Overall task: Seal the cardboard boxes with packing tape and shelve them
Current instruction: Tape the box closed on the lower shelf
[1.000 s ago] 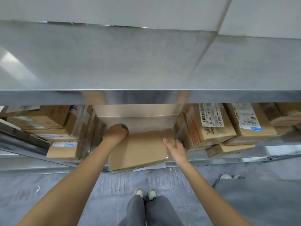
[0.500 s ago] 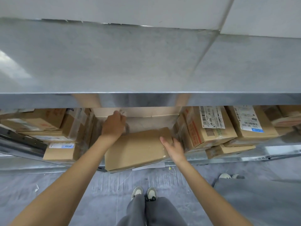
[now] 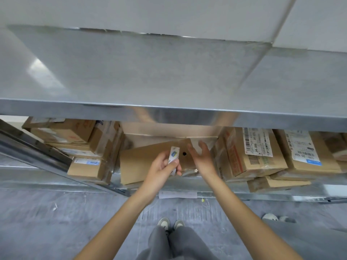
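Note:
A flat brown cardboard box (image 3: 142, 164) lies on the lower metal shelf (image 3: 216, 194), between stacks of other parcels. It has a small round hole near its right end. My left hand (image 3: 161, 173) hovers over the box's right part and pinches a small white label with a blue mark (image 3: 173, 156). My right hand (image 3: 203, 158) is just right of the label, fingers spread, palm turned toward the left hand, holding nothing. No tape roll is visible.
A wide bare metal upper shelf (image 3: 169, 72) fills the top half of the view. Labelled cardboard parcels (image 3: 257, 152) stack at the right, smaller boxes (image 3: 86, 167) at the left. My feet (image 3: 170, 223) stand on grey floor; pale shoes (image 3: 270, 216) lie right.
The box now sits deeper on the shelf. My left hand came from the box's back left corner to its right part, now holding a white label. My right hand lifted off the box edge.

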### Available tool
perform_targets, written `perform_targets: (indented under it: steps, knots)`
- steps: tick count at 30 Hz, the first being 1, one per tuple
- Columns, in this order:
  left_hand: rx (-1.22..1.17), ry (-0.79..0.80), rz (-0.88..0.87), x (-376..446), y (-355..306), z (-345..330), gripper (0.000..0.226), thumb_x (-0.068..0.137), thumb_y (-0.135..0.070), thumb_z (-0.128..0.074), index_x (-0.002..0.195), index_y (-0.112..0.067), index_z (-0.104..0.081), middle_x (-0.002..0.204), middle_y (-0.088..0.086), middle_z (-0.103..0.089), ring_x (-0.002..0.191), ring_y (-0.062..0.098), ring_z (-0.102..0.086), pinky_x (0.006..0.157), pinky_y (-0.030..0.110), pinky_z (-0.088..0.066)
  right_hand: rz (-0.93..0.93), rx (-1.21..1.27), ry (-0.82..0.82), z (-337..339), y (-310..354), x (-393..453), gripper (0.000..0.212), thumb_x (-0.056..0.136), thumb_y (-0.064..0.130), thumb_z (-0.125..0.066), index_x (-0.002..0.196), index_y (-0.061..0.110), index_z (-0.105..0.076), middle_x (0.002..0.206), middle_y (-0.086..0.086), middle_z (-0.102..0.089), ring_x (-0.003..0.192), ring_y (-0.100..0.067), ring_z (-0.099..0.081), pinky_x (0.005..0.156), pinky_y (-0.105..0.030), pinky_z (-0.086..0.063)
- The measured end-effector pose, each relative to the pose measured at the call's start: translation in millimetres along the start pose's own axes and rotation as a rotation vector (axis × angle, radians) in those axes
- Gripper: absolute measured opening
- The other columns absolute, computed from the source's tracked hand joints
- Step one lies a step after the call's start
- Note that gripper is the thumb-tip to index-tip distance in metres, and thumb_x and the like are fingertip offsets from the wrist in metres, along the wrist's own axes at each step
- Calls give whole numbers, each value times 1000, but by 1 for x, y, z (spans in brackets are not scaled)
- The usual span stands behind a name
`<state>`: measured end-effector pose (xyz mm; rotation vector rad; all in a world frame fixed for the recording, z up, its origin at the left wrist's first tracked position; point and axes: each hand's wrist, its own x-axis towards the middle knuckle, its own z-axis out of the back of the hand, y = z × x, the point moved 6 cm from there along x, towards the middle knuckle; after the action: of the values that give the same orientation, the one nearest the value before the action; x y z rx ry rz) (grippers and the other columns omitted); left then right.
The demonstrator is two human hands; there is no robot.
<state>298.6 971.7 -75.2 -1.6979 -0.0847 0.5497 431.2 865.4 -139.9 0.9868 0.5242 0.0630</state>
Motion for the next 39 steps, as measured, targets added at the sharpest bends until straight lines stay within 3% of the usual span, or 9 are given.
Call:
perform_targets:
  steps: [4, 8, 12, 16, 20, 25, 28, 32, 39]
  knots:
    - [-39, 52, -14, -8, -2, -8, 20, 100, -7, -48, 119, -6, -53, 77, 5, -61, 74, 13, -60, 77, 16, -46, 170, 121, 124, 22, 34, -36, 49, 97, 40, -52, 142, 20, -46, 140, 11, -47, 130, -4, -43, 102, -15, -30]
    - [-405, 15, 104, -5, 5, -15, 24, 100, -11, -47, 121, -2, -54, 102, 15, -66, 93, 25, -63, 92, 39, -47, 303, 223, 261, 18, 47, -77, 45, 92, 39, -56, 135, 27, -49, 137, 12, -54, 129, -4, -49, 100, -9, -36]
    - [-589, -9, 269, 2, 13, -13, 24, 99, -8, -46, 118, -1, -59, 108, 16, -68, 94, 23, -68, 86, 36, -55, 560, -162, 311, 12, 34, -111, 62, 89, 43, -65, 143, 43, -36, 152, 25, -29, 139, 10, -24, 110, -7, -19]
    - [-620, 102, 410, -1, 13, -16, 29, 101, -12, -44, 121, 3, -59, 120, 21, -66, 105, 28, -67, 91, 36, -56, 750, -284, 182, 10, 20, -114, 48, 93, 34, -59, 140, 33, -50, 156, 16, -28, 141, -2, -28, 113, -14, -22]
    - [-599, 159, 464, -3, 12, -18, 31, 101, -19, -43, 119, 0, -61, 116, 18, -68, 100, 26, -68, 87, 32, -56, 743, -189, 56, 17, 24, -110, 34, 92, 33, -57, 119, 18, -68, 143, 8, -48, 130, -6, -45, 108, -15, -32]
    - [-589, 244, 482, -5, 12, -20, 40, 101, -27, -39, 129, -3, -54, 123, 15, -66, 106, 23, -66, 92, 32, -53, 702, -118, -25, 24, 28, -107, 21, 90, 28, -64, 106, 20, -74, 130, 15, -57, 120, 0, -50, 101, -12, -35]
    - [-484, 390, 441, -12, 8, -26, 41, 95, -24, -45, 130, -3, -52, 125, 13, -61, 113, 24, -56, 103, 34, -39, 631, -31, -61, 31, 31, -106, 16, 89, 20, -65, 101, 21, -75, 128, 18, -59, 120, -5, -54, 100, -16, -39]
    - [-19, 507, 187, -24, -6, -29, 54, 91, -3, -54, 141, -18, -43, 125, 12, -64, 113, 16, -61, 97, 24, -44, 558, 55, -76, 36, 38, -105, 15, 92, 17, -64, 102, 20, -76, 125, 12, -62, 120, -5, -55, 96, -33, -49]
    - [55, 341, -78, -29, -30, -28, 27, 98, -2, -51, 125, -1, -56, 95, 11, -74, 91, 21, -71, 87, 21, -50, 503, 113, 18, 37, 54, -113, 29, 95, 30, -56, 118, 18, -69, 127, 7, -63, 123, -5, -54, 100, -23, -45]
